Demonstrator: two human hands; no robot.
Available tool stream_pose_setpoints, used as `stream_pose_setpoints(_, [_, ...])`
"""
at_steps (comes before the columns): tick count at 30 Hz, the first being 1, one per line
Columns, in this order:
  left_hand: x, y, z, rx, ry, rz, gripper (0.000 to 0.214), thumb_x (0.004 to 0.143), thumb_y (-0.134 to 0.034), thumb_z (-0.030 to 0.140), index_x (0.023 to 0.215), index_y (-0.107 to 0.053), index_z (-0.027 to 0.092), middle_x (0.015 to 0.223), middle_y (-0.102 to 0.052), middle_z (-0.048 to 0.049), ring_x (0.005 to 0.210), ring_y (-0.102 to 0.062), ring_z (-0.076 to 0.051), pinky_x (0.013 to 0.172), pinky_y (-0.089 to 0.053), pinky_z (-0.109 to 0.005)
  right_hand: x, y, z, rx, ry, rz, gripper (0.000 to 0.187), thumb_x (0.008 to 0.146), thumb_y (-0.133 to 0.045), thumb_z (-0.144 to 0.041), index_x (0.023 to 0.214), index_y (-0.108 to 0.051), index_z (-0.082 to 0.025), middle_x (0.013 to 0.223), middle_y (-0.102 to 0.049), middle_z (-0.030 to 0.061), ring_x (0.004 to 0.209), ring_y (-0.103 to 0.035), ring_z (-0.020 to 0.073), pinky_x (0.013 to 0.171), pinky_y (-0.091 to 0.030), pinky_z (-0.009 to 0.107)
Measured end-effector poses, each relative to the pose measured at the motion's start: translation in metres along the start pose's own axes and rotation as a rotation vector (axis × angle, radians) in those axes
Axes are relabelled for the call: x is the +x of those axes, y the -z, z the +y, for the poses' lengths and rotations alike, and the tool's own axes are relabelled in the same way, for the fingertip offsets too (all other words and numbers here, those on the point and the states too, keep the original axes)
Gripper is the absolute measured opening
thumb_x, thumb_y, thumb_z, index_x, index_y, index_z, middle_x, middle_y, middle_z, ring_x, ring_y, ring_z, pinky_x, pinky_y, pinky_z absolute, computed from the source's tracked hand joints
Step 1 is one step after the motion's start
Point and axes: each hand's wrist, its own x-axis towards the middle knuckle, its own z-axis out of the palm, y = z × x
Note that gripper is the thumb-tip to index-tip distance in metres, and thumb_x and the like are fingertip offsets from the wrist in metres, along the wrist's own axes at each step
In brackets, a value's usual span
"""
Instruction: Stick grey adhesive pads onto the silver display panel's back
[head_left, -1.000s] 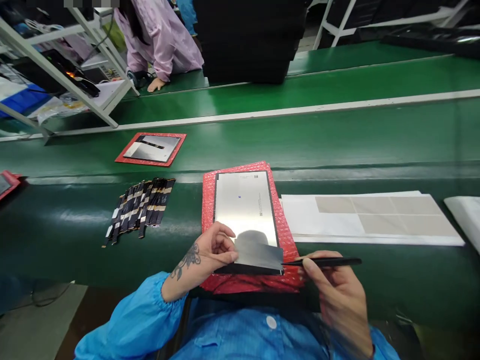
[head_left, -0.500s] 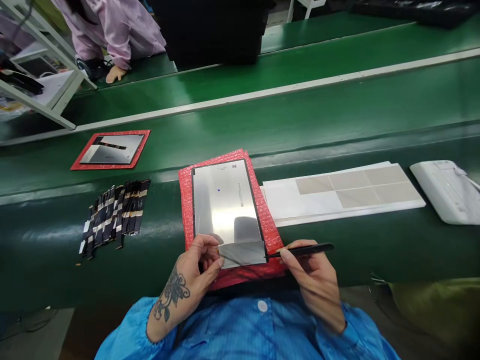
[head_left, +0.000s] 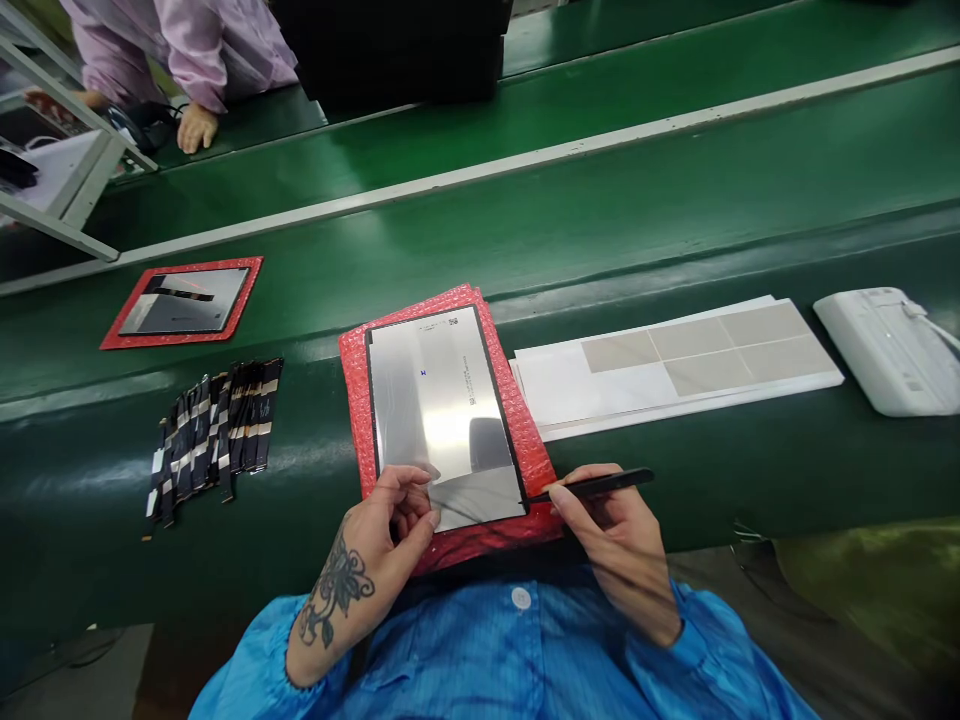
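Note:
A silver-backed display panel (head_left: 442, 400) with a dark border lies on stacked red bubble-wrap pouches (head_left: 536, 455) in front of me. My left hand (head_left: 394, 515) is at its lower left edge, thumb and fingertips drawn together. Whatever they pinch is too small or hidden to make out. A duller grey band crosses the panel's bottom; I cannot tell whether it is film or reflection. Black tweezers (head_left: 604, 484) are gripped in my right hand (head_left: 619, 540), their tips at the panel's lower right corner.
Left lies a pile of dark flex cables (head_left: 214, 435), with another panel (head_left: 191, 300) on red wrap behind it. White sheets with grey adhesive pieces (head_left: 705, 365) and a white device (head_left: 892, 350) are at right. A co-worker's hand (head_left: 197, 128) rests across the bench.
The whole view has shifted slightly. Both hands keep about the same place on the panel, and the tweezer tips now reach slightly further onto its corner.

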Motion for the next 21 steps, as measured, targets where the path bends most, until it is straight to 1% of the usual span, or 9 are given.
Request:
stream_pose_setpoints(2, [0.001,0.001,-0.005,0.02,-0.016,-0.025,0.023,0.081,-0.059,0.032,0.102,-0.055,0.021,0.069,-0.06,0.0039,0.056,-0.053,-0.01,0.055,-0.043,-0.021,-0.001,0.001,0.001,0.005,-0.005,-0.001,0.023,0.077,-0.075,-0.041,0.083,-0.062,-0.023,0.072,-0.066,-0.0027,0.063,-0.064,0.014,0.061,-0.053,0.025])
stream_pose_setpoints(5, [0.002,0.001,-0.009,0.049,-0.03,-0.019,0.023,0.082,-0.057,0.031,0.103,-0.054,0.021,0.069,-0.06,0.004,0.056,-0.053,-0.009,0.055,-0.044,-0.02,-0.002,0.002,0.003,0.009,0.003,-0.001,0.022,0.078,-0.074,-0.04,0.085,-0.062,-0.023,0.073,-0.065,-0.0033,0.063,-0.063,0.0133,0.061,-0.053,0.024])
stream_pose_setpoints(10, [0.0,-0.002,-0.001,0.057,-0.044,0.03,0.02,0.082,-0.054,0.029,0.101,-0.054,0.021,0.068,-0.059,0.0055,0.056,-0.052,-0.008,0.055,-0.044,-0.019,-0.002,0.001,0.004,0.006,0.009,-0.004,0.021,0.079,-0.074,-0.039,0.085,-0.061,-0.024,0.072,-0.065,-0.004,0.064,-0.063,0.013,0.061,-0.053,0.024])
stream_pose_setpoints(12, [0.0,-0.002,0.001,0.06,-0.044,0.022,0.02,0.082,-0.054,0.027,0.101,-0.054,0.021,0.069,-0.06,0.0057,0.056,-0.053,-0.008,0.056,-0.044,-0.018,-0.002,0.0,0.003,-0.002,0.012,0.001,0.021,0.078,-0.074,-0.039,0.084,-0.061,-0.023,0.073,-0.065,-0.0035,0.064,-0.063,0.0137,0.061,-0.054,0.025])
stream_pose_setpoints(16, [0.001,-0.001,0.001,0.076,-0.107,0.001,0.019,0.081,-0.054,0.024,0.1,-0.054,0.022,0.067,-0.06,0.0063,0.052,-0.052,-0.007,0.052,-0.044,-0.017,-0.001,0.001,0.001,-0.017,0.018,0.013,0.024,0.077,-0.074,-0.041,0.084,-0.062,-0.023,0.073,-0.066,-0.0022,0.063,-0.063,0.015,0.06,-0.054,0.026])
stream_pose_setpoints(21, [0.002,0.001,0.004,0.112,-0.182,-0.018,0.02,0.081,-0.051,0.018,0.101,-0.053,0.021,0.069,-0.06,0.0058,0.055,-0.056,-0.007,0.054,-0.046,-0.016,-0.001,0.0,-0.004,-0.034,-0.033,0.033,0.027,0.073,-0.076,-0.044,0.082,-0.062,-0.023,0.073,-0.066,-0.0011,0.064,-0.063,0.0161,0.06,-0.056,0.028])
